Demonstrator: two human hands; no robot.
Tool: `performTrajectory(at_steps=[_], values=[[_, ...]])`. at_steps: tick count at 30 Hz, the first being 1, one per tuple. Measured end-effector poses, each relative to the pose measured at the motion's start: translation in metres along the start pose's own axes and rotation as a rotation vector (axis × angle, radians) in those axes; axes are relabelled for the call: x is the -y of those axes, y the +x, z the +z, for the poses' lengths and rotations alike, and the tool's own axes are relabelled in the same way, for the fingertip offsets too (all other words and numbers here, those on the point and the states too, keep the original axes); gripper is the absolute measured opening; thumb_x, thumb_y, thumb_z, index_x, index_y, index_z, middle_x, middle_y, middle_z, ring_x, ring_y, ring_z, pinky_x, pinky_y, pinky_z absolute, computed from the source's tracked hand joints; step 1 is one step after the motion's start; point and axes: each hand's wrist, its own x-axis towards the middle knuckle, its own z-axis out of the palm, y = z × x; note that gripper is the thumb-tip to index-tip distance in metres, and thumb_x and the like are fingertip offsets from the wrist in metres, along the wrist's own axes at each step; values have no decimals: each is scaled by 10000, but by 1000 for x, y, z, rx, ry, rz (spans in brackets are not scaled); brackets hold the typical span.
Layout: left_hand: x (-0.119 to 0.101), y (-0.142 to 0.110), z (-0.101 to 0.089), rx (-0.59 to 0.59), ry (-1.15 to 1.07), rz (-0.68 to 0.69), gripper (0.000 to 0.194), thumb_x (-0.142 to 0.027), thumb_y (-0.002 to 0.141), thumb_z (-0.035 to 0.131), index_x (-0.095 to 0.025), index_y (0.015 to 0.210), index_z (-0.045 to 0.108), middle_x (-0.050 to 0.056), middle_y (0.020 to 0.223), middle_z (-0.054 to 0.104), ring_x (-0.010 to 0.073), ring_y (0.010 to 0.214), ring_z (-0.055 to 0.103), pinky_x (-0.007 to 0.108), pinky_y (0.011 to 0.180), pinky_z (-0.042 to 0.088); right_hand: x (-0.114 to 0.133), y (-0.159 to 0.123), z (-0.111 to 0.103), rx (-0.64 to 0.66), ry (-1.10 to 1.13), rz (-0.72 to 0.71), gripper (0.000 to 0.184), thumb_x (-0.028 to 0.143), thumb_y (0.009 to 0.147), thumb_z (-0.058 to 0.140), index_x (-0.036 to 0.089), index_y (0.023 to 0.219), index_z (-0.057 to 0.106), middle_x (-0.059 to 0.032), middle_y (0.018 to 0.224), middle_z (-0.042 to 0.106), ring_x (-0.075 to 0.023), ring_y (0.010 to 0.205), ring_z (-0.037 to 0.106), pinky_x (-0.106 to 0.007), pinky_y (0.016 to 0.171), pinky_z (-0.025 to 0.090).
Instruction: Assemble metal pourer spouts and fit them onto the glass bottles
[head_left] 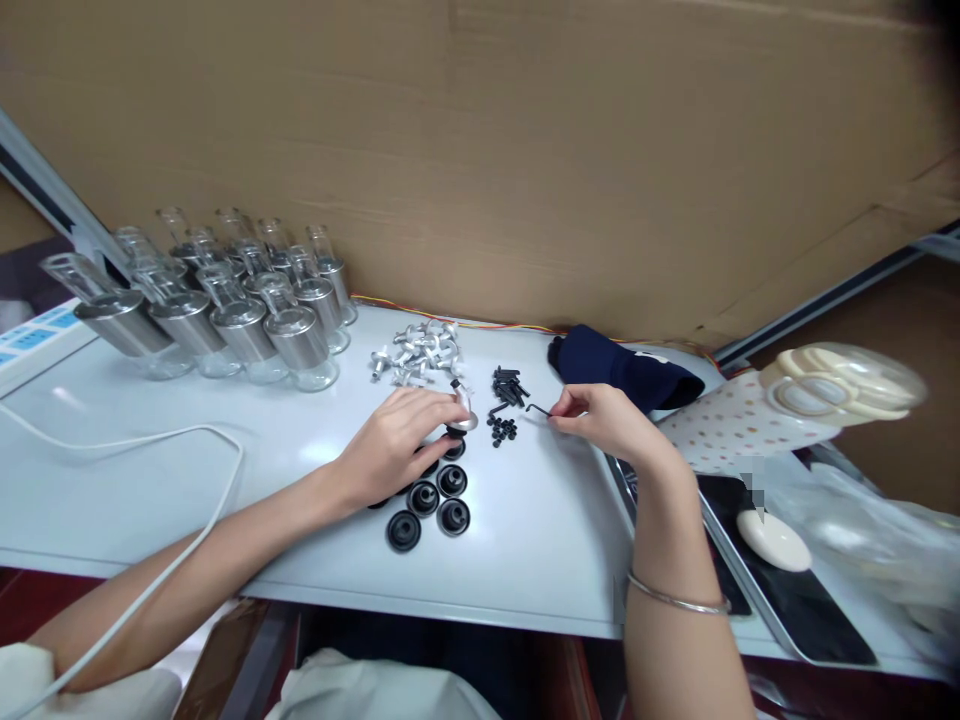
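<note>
**Left hand (394, 440) gripping, right hand (607, 422) pinching**

We record our left forearm (247, 535) slanting in from the lower left, the back of the hand up, its fingers (439, 408) reaching rightward in a closed grip. Our right forearm (671, 545) rises steeply; the right wrist (667, 475) bends leftward, fingertips (564, 408) pinched together. Our hands face each other, well apart.
</note>
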Motion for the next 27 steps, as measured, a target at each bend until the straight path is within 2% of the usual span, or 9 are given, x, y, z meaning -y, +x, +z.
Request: performTrajectory(at_steps=[5, 10, 13, 21, 27], values=[[1, 0, -1, 14, 45, 45, 175, -176, 917, 551, -179, 1092, 542, 76, 999, 713, 199, 989, 656, 351, 862, 473, 0, 2, 1, 65, 221, -31, 151, 329, 646, 657, 184, 643, 615, -17, 638, 655, -156, 605, 585, -254, 559, 434], [-2, 1, -2, 29, 48, 62, 160, -174, 919, 555, -176, 1078, 528, 65, 986, 718, 185, 967, 660, 331, 861, 440, 8, 1, 1, 24, 337, -77, 265, 341, 623, 704, 169, 825, 713, -36, 718, 677, -181, 689, 616, -302, 666, 475], [-4, 1, -3, 41, 51, 64, 148, -169, 924, 539, -177, 1073, 536, 68, 994, 721, 183, 948, 666, 338, 872, 426, 12, 0, 1, 15, 381, -73, 264, 347, 620, 717, 164, 809, 732, -47, 727, 686, -191, 699, 622, -319, 679, 487], [-5, 1, -7, 26, 163, 145, 160, -138, 914, 540, -157, 1073, 530, 70, 958, 717, 177, 877, 667, 327, 844, 414, 18, -1, 1, 60, 337, -41, 224, 332, 615, 676, 161, 757, 701, -35, 693, 660, -175, 669, 587, -305, 646, 453], [-9, 4, -10, 14, 231, 227, 116, -132, 930, 511, -146, 1041, 542, 64, 925, 724, 168, 799, 664, 309, 790, 405, 24, -3, -1, 79, 360, -35, 268, 398, 615, 722, 157, 721, 666, -17, 645, 632, -155, 616, 568, -278, 588, 429]])
